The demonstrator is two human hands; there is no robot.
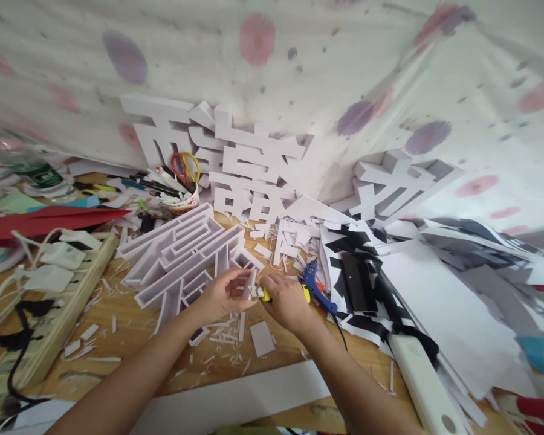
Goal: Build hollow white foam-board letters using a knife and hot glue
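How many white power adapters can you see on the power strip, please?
3 on the power strip: a far adapter near its far end, a middle adapter just nearer, and a near adapter nearer still. Others may be hidden behind these.

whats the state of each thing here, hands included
left hand: closed on white piece
right hand: closed around yellow tool
yellow tool: held, tip close to white piece
glue gun: lying down, unheld
hollow letter: lying flat, open side up
scissors: in cup, handles up
power strip: plugs in
scraps: scattered
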